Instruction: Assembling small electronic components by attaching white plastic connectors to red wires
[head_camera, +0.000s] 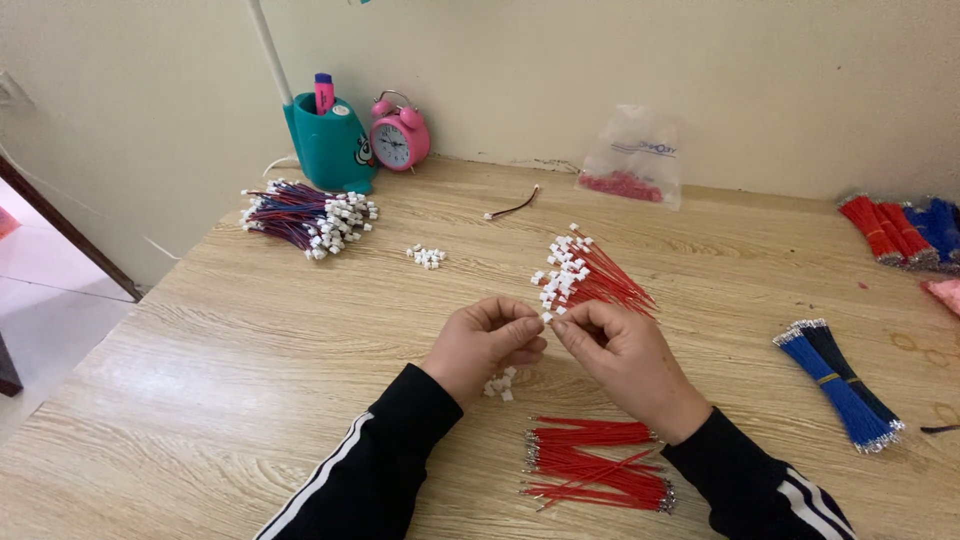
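Both hands are meeting over the middle of the wooden counter (250, 380), fingertips nearly touching. The left hand (483, 345) is curling its grip closed; whatever it is pinching is too small to make out. The right hand (625, 355) is pinching shut on a bunch of red wires with white connectors (585, 278), which is fanning up and away from the fingers, connector ends pointing toward the left hand. One white connector (547, 317) is sitting right between the two sets of fingertips; which hand is holding it cannot be told.

A few loose white connectors (499, 386) are lying on the counter just under the left hand, partly hidden by it. Bare red wires (595, 465) are lying in a loose pile near the wrists, close to the lower edge.

Farther off: a finished bundle of wires with connectors (305, 217) at left, a small heap of white connectors (427, 257), and a single wired connector (512, 208) lying alone. A blue wire bundle (840, 385) is resting at right. Red and blue bundles (900, 230) are being cut off by the right edge. A clear plastic bag (635, 155) is leaning at the wall, its red contents blurred. A teal pen holder (328, 143) and a pink alarm clock (400, 135) are standing at the back.
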